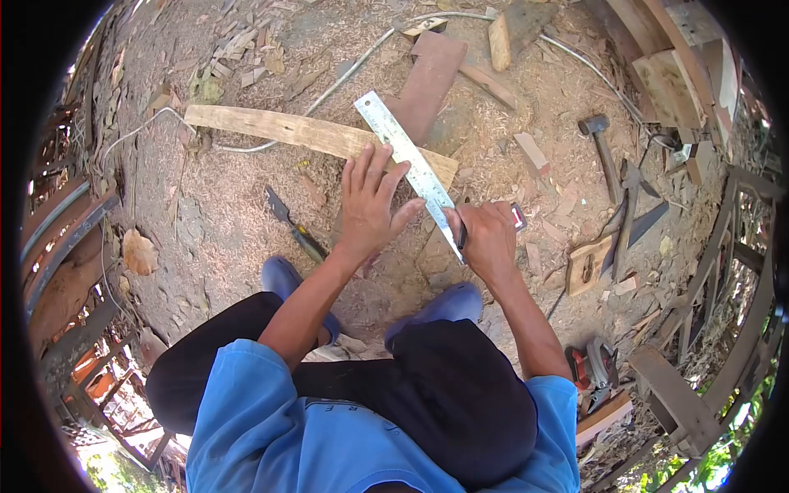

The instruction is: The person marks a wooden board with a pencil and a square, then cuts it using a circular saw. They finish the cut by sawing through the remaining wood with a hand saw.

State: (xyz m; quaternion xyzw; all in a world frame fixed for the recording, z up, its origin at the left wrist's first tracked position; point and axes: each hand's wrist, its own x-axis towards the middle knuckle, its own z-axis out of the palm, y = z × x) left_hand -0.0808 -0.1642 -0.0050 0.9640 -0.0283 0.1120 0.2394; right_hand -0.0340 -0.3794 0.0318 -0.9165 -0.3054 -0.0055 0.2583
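A metal ruler point(408, 154) lies slantwise across a long pale wooden board point(288, 127) near the board's right end. With fingers stretched out, my left hand point(370, 205) rests its fingertips on the board and along the ruler's left edge. My right hand point(489, 238) is closed beside the ruler's lower end, around a small dark stick-like object point(462, 236) mostly hidden by the fingers. Under the pale board lies a reddish-brown plank point(430, 82). A dark-bladed tool with a black and yellow handle point(308, 244) is on the ground left of my left hand.
To the right lie a hammer point(604, 156), a handsaw with a wooden handle point(590, 264) and a small tape measure point(518, 217). A red and grey power tool point(593, 366) sits lower right. A cable point(349, 72) curves behind the boards. Wood scraps and shavings cover the ground.
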